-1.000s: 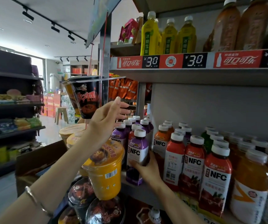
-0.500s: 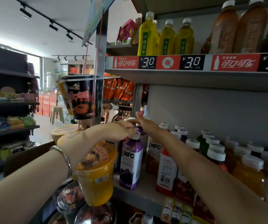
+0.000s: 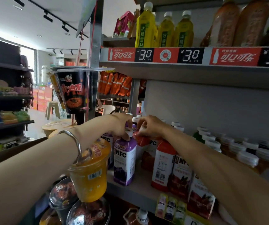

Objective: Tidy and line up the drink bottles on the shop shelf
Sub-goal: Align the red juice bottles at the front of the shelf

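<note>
On the middle shelf (image 3: pixel 135 190) a purple NFC juice bottle (image 3: pixel 124 161) stands upright at the front left. My left hand (image 3: pixel 122 125) is closed over its white cap. Just right of it and further back, my right hand (image 3: pixel 150 127) pinches the cap of a red NFC bottle (image 3: pixel 141 141), which leans left toward the purple one. More purple bottles stand behind, mostly hidden by my hands. Red NFC bottles (image 3: pixel 163 163) line the front to the right. My forearms cover part of the rows.
Rows of white-capped bottles (image 3: pixel 247 158) fill the shelf to the right. Yellow drink bottles (image 3: pixel 146 28) stand on the upper shelf above price tags (image 3: pixel 144 54). Noodle cups, one yellow (image 3: pixel 88 174) and one black (image 3: pixel 73 93), hang at the shelf's left end under my left arm.
My left hand came down from mid-air onto the purple bottle's cap. My right hand left that bottle's base and moved up and back to the red bottle's cap.
</note>
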`<action>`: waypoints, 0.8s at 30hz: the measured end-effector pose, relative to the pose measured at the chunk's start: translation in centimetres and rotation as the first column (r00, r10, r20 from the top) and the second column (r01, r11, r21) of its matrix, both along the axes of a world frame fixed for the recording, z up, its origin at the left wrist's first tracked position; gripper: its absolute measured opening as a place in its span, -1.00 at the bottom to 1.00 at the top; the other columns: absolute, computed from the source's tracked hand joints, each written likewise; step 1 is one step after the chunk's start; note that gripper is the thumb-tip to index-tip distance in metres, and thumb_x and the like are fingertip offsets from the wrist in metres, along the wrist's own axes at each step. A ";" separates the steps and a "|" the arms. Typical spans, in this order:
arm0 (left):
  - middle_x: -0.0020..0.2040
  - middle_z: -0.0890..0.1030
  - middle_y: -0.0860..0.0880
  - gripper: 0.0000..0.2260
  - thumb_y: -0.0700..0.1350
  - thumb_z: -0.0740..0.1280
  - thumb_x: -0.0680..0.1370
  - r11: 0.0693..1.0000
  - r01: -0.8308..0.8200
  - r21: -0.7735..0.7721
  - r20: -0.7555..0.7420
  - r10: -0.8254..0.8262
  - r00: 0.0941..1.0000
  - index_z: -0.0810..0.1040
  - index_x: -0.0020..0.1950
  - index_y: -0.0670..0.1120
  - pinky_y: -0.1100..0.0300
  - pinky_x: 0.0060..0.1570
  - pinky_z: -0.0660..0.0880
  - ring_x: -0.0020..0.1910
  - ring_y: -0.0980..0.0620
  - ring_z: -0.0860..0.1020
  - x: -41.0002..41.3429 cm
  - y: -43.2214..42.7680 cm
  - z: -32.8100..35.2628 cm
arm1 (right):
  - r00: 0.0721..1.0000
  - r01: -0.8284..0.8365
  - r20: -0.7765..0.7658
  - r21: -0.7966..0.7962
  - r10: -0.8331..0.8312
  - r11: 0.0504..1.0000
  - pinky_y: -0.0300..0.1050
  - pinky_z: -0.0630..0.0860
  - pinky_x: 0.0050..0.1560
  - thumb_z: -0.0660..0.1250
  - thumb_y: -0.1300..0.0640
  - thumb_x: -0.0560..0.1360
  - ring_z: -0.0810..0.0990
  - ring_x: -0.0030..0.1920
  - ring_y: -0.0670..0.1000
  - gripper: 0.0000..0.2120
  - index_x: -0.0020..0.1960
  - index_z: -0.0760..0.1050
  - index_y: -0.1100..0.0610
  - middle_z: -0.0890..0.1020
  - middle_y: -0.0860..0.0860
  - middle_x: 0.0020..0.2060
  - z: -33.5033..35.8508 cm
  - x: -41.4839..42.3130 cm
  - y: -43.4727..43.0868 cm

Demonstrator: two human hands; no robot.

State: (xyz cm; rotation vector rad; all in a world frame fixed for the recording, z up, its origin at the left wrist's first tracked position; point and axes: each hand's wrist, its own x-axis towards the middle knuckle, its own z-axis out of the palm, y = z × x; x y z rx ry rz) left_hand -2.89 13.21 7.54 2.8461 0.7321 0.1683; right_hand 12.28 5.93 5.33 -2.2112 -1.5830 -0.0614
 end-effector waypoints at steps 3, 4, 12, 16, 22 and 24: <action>0.25 0.45 -0.15 -0.52 -0.14 0.40 0.50 0.998 -0.039 -0.046 -0.029 0.037 0.999 0.33 0.37 -0.13 -0.01 0.06 0.58 0.06 -0.15 0.60 0.1 -0.3 -0.2 | 0.999 0.027 -0.040 0.123 -0.022 0.992 -0.12 0.50 -0.04 0.44 0.12 0.43 0.52 0.11 0.06 -0.72 0.11 0.50 0.10 0.52 0.08 0.14 -0.8 -0.5 -1.0; 0.24 0.47 -0.16 -0.53 -0.14 0.38 0.52 0.998 -0.050 -0.036 -0.042 0.048 0.998 0.33 0.38 -0.15 -0.01 0.08 0.57 0.07 -0.15 0.60 0.3 -0.3 -0.3 | 0.999 0.039 -0.030 0.152 -0.035 0.988 -0.12 0.50 -0.04 0.43 0.11 0.43 0.52 0.10 0.06 -0.73 0.11 0.48 0.08 0.52 0.07 0.14 -0.8 -0.7 -1.4; 0.17 0.61 -0.17 -0.58 -0.09 0.28 0.59 0.993 -0.086 0.080 -0.147 0.097 0.984 0.35 0.40 -0.22 0.17 -0.19 0.52 0.04 -0.08 0.63 1.0 -1.0 -0.2 | 0.998 -0.048 0.049 0.268 0.036 0.962 -0.17 0.45 -0.04 0.40 0.03 0.45 0.51 0.06 0.00 -0.70 0.13 0.41 0.05 0.53 -0.01 0.05 2.3 -2.3 -5.8; 0.12 0.64 -0.16 -0.62 -0.07 0.26 0.59 0.991 -0.119 0.060 -0.156 0.128 0.980 0.38 0.35 -0.22 0.22 -0.18 0.53 -0.17 -0.02 0.64 1.6 0.0 -0.3 | 0.993 -0.108 0.083 0.318 0.086 0.942 -0.38 0.38 -0.13 0.44 0.09 0.43 0.51 0.04 -0.05 -0.71 0.07 0.40 0.01 0.53 -0.03 0.00 2.7 -2.7 -7.2; 0.02 0.66 -0.16 -0.93 -0.20 0.30 0.56 0.989 -0.134 0.063 -0.098 0.140 0.985 0.54 -0.02 -0.19 0.19 -0.25 0.55 -0.08 -0.09 0.64 3.2 1.2 -0.7 | 0.976 -0.176 -0.062 0.347 0.210 0.921 -0.47 0.45 -0.26 0.45 0.12 0.42 0.52 -0.06 -0.17 -0.66 0.13 0.40 0.01 0.53 -0.08 -0.04 2.3 -2.7 -8.2; 0.05 0.63 -0.16 -0.86 -0.19 0.33 0.55 0.989 -0.145 -0.002 -0.055 0.144 0.988 0.50 0.08 -0.17 0.15 -0.17 0.57 0.03 -0.14 0.64 3.6 1.2 -0.5 | 0.966 -0.192 -0.109 0.302 0.234 0.934 -0.41 0.49 -0.24 0.43 0.10 0.44 0.54 -0.05 -0.14 -0.65 0.15 0.39 -0.03 0.53 -0.07 0.01 2.1 -2.6 -8.5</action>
